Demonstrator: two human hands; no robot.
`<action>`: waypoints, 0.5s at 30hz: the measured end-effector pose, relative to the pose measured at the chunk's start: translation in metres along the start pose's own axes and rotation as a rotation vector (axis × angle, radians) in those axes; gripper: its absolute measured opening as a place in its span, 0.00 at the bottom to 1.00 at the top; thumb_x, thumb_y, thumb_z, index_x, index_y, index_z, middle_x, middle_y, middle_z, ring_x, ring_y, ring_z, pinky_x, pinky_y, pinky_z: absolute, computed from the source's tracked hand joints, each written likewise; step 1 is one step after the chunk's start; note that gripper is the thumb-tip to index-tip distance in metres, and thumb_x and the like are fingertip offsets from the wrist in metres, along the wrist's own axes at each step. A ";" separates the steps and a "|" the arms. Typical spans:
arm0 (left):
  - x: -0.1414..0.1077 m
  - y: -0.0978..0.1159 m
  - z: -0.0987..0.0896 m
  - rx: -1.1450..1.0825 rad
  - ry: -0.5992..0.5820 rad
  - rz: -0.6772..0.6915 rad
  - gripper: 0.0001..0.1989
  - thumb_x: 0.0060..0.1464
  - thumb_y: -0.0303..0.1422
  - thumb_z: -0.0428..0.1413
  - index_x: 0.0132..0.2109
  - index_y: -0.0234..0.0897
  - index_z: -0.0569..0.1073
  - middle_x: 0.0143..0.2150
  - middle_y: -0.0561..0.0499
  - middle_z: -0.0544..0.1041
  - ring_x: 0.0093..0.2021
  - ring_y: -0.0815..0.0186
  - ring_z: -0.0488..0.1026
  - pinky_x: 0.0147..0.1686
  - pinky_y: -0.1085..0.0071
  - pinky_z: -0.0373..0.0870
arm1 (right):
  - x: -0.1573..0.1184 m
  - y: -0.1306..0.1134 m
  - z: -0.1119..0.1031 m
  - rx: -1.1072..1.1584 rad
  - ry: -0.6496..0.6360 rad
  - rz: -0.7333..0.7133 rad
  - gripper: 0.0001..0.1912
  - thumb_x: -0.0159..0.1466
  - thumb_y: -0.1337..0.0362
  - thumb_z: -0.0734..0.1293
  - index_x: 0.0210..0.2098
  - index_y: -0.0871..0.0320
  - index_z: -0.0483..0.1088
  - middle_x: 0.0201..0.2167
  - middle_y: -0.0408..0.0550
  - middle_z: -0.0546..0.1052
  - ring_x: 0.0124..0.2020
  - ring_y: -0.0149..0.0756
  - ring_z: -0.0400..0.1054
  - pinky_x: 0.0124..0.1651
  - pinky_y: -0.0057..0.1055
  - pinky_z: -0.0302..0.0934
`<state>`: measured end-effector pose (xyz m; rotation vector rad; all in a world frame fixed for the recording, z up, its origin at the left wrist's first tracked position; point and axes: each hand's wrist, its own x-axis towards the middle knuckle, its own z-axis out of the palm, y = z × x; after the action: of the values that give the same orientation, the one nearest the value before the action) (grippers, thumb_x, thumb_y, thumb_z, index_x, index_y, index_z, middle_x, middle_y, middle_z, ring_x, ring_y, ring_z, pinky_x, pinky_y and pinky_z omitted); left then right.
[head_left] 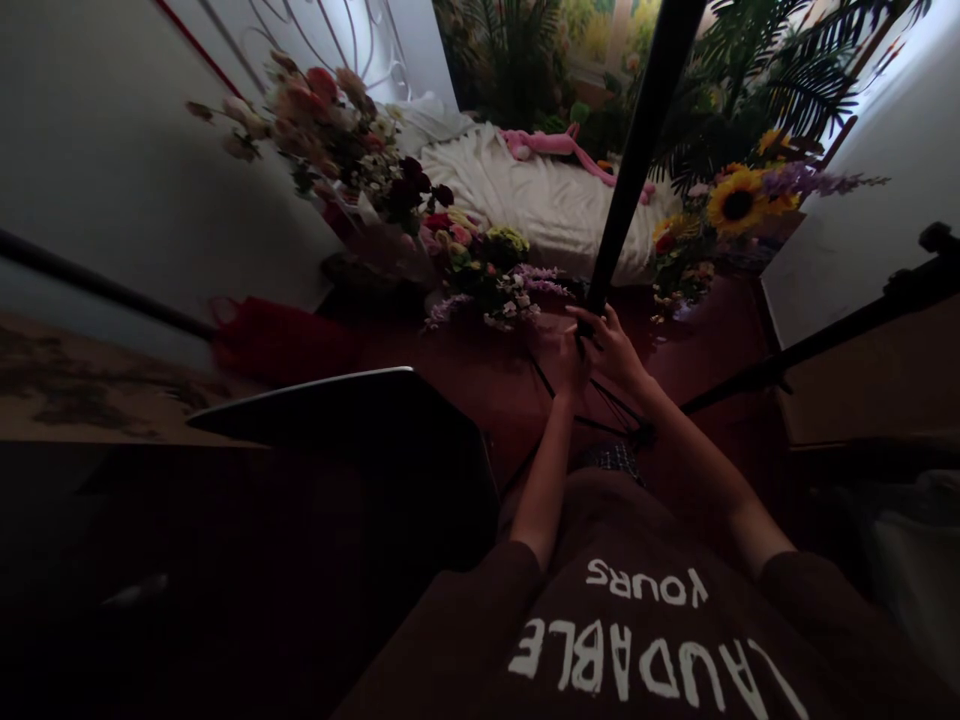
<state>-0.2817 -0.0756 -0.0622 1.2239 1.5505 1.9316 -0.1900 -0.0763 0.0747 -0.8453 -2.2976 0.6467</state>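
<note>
A black tripod stand (625,170) rises in front of me, its pole running up past the top of the view and its thin legs spread on the floor below. My left hand (573,362) is closed around the lower part of the pole. Just beside it, my right hand (613,345) grips the same part, with its fingers curled at the pole and a fingertip reaching over to the left. Dim light hides the exact spot that the fingers press.
Artificial flowers (487,260) and a sunflower bunch (739,200) flank a bench with white cloth (517,195) and a pink plush toy (551,143). A dark panel (375,420) lies close on my left, near a red bag (277,340). Another black pole (832,345) slants at right.
</note>
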 end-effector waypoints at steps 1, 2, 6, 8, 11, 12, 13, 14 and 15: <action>-0.004 0.002 -0.002 0.022 0.011 0.011 0.21 0.60 0.47 0.49 0.54 0.40 0.67 0.50 0.42 0.72 0.52 0.60 0.71 0.52 0.60 0.69 | -0.006 0.006 -0.001 0.023 -0.010 -0.009 0.23 0.63 0.71 0.63 0.56 0.48 0.69 0.66 0.50 0.56 0.59 0.43 0.65 0.57 0.40 0.65; -0.007 0.003 -0.003 0.048 0.023 0.017 0.22 0.60 0.47 0.49 0.54 0.39 0.66 0.51 0.41 0.72 0.52 0.60 0.70 0.53 0.60 0.68 | -0.013 0.012 -0.002 0.053 -0.020 -0.018 0.19 0.62 0.70 0.63 0.52 0.50 0.72 0.64 0.51 0.60 0.58 0.42 0.66 0.58 0.40 0.64; -0.027 0.002 -0.001 0.150 0.084 -0.056 0.23 0.62 0.47 0.46 0.55 0.37 0.65 0.52 0.39 0.71 0.53 0.59 0.69 0.54 0.61 0.65 | -0.042 0.033 -0.009 0.199 -0.042 0.001 0.11 0.62 0.69 0.63 0.40 0.54 0.77 0.53 0.51 0.73 0.55 0.39 0.69 0.59 0.38 0.63; -0.040 -0.003 0.002 0.194 0.134 -0.082 0.23 0.62 0.47 0.45 0.55 0.35 0.65 0.52 0.38 0.70 0.53 0.59 0.69 0.54 0.61 0.64 | -0.056 0.040 -0.015 0.238 -0.018 0.086 0.10 0.62 0.68 0.64 0.38 0.54 0.77 0.51 0.50 0.76 0.54 0.38 0.70 0.58 0.37 0.63; -0.062 -0.016 0.008 0.268 0.259 -0.102 0.21 0.62 0.46 0.46 0.52 0.33 0.65 0.51 0.37 0.68 0.53 0.59 0.67 0.55 0.60 0.63 | -0.076 0.048 -0.026 0.269 0.035 0.235 0.11 0.61 0.67 0.63 0.38 0.55 0.77 0.47 0.50 0.78 0.51 0.38 0.72 0.54 0.36 0.66; -0.069 -0.020 0.011 0.301 0.309 -0.126 0.20 0.62 0.46 0.46 0.50 0.33 0.65 0.50 0.37 0.68 0.52 0.59 0.67 0.54 0.61 0.63 | -0.083 0.051 -0.029 0.272 0.045 0.272 0.12 0.61 0.67 0.62 0.39 0.55 0.77 0.45 0.50 0.79 0.49 0.38 0.73 0.52 0.36 0.67; -0.076 -0.024 0.013 0.337 0.355 -0.160 0.19 0.62 0.46 0.46 0.48 0.33 0.65 0.48 0.38 0.68 0.50 0.60 0.68 0.53 0.61 0.63 | -0.090 0.055 -0.033 0.268 0.055 0.306 0.12 0.61 0.67 0.62 0.39 0.55 0.77 0.43 0.49 0.79 0.47 0.38 0.74 0.51 0.35 0.67; -0.082 -0.028 0.016 0.369 0.386 -0.202 0.17 0.62 0.45 0.46 0.46 0.34 0.65 0.46 0.39 0.68 0.47 0.61 0.68 0.51 0.62 0.64 | -0.097 0.059 -0.037 0.258 0.065 0.336 0.12 0.60 0.68 0.62 0.39 0.55 0.77 0.42 0.49 0.80 0.45 0.38 0.74 0.50 0.35 0.67; -0.087 -0.031 0.019 0.390 0.396 -0.246 0.16 0.62 0.44 0.46 0.44 0.34 0.65 0.43 0.42 0.68 0.44 0.62 0.68 0.49 0.63 0.64 | -0.103 0.062 -0.041 0.244 0.080 0.367 0.13 0.60 0.68 0.62 0.39 0.55 0.77 0.42 0.48 0.80 0.44 0.38 0.74 0.50 0.35 0.67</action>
<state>-0.2253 -0.1182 -0.1247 0.7527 2.2461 1.8374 -0.0735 -0.0965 0.0275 -1.1599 -1.9558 1.0095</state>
